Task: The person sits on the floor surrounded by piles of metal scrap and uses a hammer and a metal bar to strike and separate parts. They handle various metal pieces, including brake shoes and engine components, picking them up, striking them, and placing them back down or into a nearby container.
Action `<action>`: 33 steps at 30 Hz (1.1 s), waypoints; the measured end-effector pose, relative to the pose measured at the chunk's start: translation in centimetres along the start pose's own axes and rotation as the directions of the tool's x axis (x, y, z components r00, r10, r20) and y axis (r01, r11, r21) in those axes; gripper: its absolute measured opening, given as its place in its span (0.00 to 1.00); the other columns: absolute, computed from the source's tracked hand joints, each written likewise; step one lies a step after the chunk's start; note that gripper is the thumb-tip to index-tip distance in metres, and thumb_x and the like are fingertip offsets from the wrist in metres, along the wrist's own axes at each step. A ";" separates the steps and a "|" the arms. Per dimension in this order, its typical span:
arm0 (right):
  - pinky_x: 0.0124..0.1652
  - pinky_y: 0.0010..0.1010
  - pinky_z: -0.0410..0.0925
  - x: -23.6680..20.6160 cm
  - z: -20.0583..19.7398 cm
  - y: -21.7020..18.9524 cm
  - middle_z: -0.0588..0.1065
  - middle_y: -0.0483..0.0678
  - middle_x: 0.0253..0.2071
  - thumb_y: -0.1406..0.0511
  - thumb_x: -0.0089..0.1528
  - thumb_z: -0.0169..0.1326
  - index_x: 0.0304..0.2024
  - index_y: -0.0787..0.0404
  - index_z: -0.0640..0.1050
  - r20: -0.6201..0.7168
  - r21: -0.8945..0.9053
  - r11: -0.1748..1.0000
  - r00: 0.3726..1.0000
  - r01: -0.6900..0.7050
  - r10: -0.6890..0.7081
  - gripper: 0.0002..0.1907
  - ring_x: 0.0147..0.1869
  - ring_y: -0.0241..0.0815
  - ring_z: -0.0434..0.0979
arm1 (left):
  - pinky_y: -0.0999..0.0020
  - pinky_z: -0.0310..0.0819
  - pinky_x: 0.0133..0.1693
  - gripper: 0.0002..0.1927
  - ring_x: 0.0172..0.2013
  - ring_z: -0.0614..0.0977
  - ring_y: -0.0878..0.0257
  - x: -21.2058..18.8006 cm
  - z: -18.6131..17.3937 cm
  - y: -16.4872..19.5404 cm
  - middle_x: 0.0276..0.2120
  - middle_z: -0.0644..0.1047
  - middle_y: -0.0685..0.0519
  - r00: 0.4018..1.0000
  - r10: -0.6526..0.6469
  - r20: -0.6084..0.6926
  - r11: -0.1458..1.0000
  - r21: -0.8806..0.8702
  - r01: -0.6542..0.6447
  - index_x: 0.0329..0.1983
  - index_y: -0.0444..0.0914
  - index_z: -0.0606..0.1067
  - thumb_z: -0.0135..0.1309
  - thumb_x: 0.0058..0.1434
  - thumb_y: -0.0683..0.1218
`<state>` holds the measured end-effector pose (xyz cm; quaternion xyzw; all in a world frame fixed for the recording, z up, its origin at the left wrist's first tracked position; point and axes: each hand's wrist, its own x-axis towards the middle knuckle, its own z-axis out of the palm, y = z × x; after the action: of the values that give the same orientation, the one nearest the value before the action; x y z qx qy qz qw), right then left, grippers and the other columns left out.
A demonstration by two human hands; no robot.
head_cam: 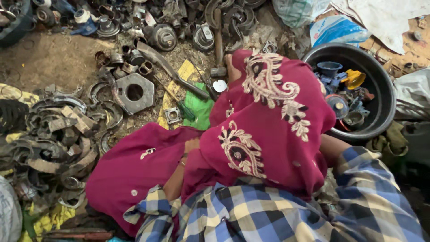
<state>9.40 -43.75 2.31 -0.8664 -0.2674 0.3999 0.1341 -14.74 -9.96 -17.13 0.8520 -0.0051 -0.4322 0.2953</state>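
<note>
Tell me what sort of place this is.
Probably a scrap-sorting or parts-salvage spot on bare ground: a heap of worn metal parts, a hammer, and a black tub of small fittings.

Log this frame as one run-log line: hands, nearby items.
hands: both hidden under magenta embroidered cloth | left forearm bare, bangle | front: hexagonal metal plate, hammer | right: black tub of parts

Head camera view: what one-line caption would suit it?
Magenta embroidered cloth and checked sleeves hide both hands amid scrap metal parts.
</note>
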 end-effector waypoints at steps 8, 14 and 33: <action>0.39 0.42 0.74 -0.5 0.9 0.5 0.79 0.56 0.39 0.58 0.69 0.50 0.56 0.59 0.73 0.010 0.031 0.999 1.000 0.017 -0.017 0.17 0.40 0.53 0.80 | 0.48 0.76 0.42 0.17 0.40 0.83 0.44 -1.1 0.2 -0.4 0.41 0.82 0.45 0.998 -0.043 -0.039 0.999 -0.021 0.042 0.53 0.48 0.80 0.48 0.69 0.58; 0.41 0.42 0.74 -0.2 1.2 1.1 0.79 0.57 0.40 0.58 0.69 0.50 0.58 0.58 0.73 -0.006 0.034 0.998 0.998 0.056 -0.056 0.18 0.42 0.54 0.80 | 0.48 0.77 0.42 0.17 0.40 0.83 0.44 -3.1 0.8 -1.0 0.41 0.82 0.44 0.993 -0.096 -0.063 0.995 -0.030 0.094 0.52 0.47 0.80 0.50 0.68 0.58; 0.46 0.44 0.73 -0.6 0.2 0.8 0.79 0.57 0.45 0.57 0.69 0.49 0.63 0.57 0.71 -0.042 -0.013 1.000 0.999 0.028 -0.028 0.22 0.48 0.56 0.80 | 0.49 0.77 0.43 0.17 0.40 0.84 0.44 -3.6 1.5 -0.3 0.41 0.83 0.44 0.994 -0.084 -0.071 0.995 -0.061 0.080 0.49 0.46 0.81 0.53 0.66 0.58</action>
<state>9.16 -44.72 2.22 -0.8716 -0.2791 0.3781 0.1397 -18.19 -9.53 -15.36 0.8579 0.0532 -0.4124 0.3018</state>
